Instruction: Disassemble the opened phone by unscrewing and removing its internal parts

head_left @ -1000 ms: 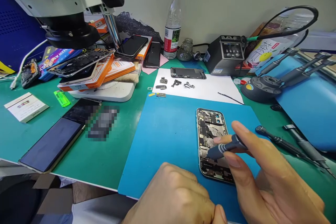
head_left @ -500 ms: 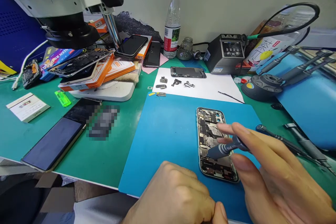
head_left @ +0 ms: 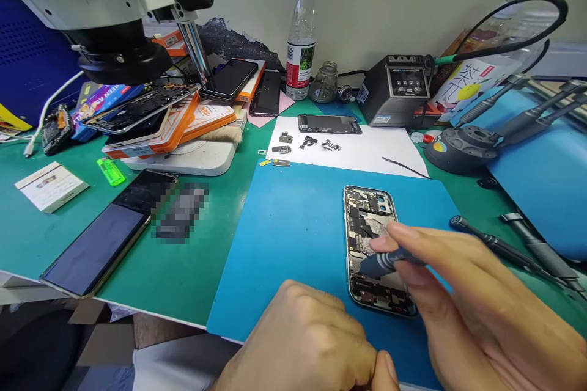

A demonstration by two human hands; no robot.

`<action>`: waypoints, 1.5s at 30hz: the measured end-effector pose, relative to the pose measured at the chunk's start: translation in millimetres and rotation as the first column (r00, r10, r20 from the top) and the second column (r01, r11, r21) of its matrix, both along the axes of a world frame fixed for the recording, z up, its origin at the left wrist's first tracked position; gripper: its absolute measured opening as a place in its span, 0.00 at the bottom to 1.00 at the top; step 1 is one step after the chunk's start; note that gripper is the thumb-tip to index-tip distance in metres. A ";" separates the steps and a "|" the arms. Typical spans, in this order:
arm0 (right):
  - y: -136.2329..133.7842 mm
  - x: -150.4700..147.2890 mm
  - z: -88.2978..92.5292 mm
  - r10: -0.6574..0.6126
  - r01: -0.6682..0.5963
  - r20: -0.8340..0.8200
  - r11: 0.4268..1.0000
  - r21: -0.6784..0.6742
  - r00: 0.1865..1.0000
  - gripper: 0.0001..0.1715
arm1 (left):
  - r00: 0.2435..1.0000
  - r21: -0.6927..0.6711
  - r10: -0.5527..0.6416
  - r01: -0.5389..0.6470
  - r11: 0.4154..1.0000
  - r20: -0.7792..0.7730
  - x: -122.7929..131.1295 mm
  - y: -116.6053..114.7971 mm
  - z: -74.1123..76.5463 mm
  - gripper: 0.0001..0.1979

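Observation:
An opened phone (head_left: 367,220) with bare circuitry lies on a blue work mat (head_left: 298,232). My right hand (head_left: 477,305) pinches a dark blue screwdriver (head_left: 383,261) between thumb and fingers, its tip down on the phone's middle. My left hand (head_left: 307,345) rests curled in a fist at the mat's near edge, left of the phone's lower end; whatever it may hold is hidden.
A white sheet (head_left: 367,153) behind the mat carries small phone parts and a screen strip. A microscope (head_left: 105,6) overhangs stacked phones at the left. Also about: a water bottle (head_left: 300,36), a soldering station (head_left: 397,95), loose screwdrivers (head_left: 504,247) at right, and a dark phone (head_left: 101,238).
My right hand has slid slightly left and lower over the phone, keeping the screwdriver on it. The left fist has hardly moved.

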State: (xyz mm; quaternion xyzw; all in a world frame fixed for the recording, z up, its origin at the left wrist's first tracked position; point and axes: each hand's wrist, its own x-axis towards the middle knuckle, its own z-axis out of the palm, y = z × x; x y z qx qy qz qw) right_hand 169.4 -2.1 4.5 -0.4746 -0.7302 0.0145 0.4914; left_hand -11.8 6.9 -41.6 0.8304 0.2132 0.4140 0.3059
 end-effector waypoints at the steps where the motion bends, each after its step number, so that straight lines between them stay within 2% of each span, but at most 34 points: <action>1: -0.4 -0.7 0.2 -0.016 0.016 0.002 1.000 -0.002 1.000 0.37 | 1.000 -0.011 0.007 -0.007 1.000 -0.008 0.2 -0.4 0.5 0.24; 6: 1.3 4.4 -2.9 0.057 -0.060 0.074 0.998 0.037 0.996 0.38 | 0.999 -0.074 0.047 -0.048 0.996 -0.010 3.0 -4.1 7.3 0.21; 12: 3.0 7.4 -0.6 0.153 -0.153 0.034 0.988 -0.005 0.988 0.36 | 0.995 -0.103 0.055 -0.064 0.993 -0.082 1.3 -9.1 14.8 0.19; 20: 7.7 1.8 8.4 0.148 -0.148 -0.005 0.989 0.014 0.989 0.29 | 1.000 -0.204 0.018 -0.018 0.979 -0.005 -1.4 -11.6 16.4 0.23; 23: 8.0 3.3 8.6 0.151 -0.151 -0.006 0.989 0.009 0.989 0.29 | 0.996 -0.161 0.092 -0.088 0.983 0.019 -7.8 -17.1 25.2 0.24; 26: 7.1 6.5 7.4 0.179 -0.179 -0.023 0.984 -0.002 0.984 0.34 | 0.977 -0.043 0.187 -0.192 0.980 -0.100 -20.4 -19.0 43.7 0.23; 28: 7.2 8.2 7.3 0.182 -0.182 -0.026 0.983 0.013 0.983 0.36 | 0.946 -0.010 0.228 -0.237 0.972 -0.229 -27.9 -10.2 58.6 0.22; 30: 8.4 9.2 7.8 0.180 -0.180 -0.016 0.983 0.031 0.983 0.37 | 0.890 -0.023 0.262 -0.291 0.956 -0.372 -32.0 8.8 70.5 0.21; 32: 10.3 9.3 7.9 0.176 -0.175 -0.006 0.983 0.047 0.984 0.38 | 0.793 0.088 0.385 -0.392 0.916 -0.472 -31.8 34.0 76.4 0.16; 35: 12.9 9.5 5.9 0.173 -0.174 0.011 0.983 0.064 0.985 0.37 | 0.705 0.286 0.446 -0.343 0.895 -0.551 -24.2 69.3 74.4 0.11; 37: 13.8 10.5 3.4 0.165 -0.166 0.024 0.984 0.061 0.986 0.38 | 0.606 0.377 0.470 -0.284 0.881 -0.642 -15.4 85.2 69.7 0.10; 42: 14.4 15.5 -2.6 0.136 -0.138 0.033 0.989 0.054 0.990 0.38 | 0.479 0.444 0.545 -0.316 0.838 -0.688 9.3 103.4 58.9 0.15; 45: 14.4 15.1 -4.3 0.123 -0.125 0.050 0.991 0.043 0.991 0.35 | 0.451 0.476 0.563 -0.299 0.827 -0.693 21.8 109.5 53.9 0.18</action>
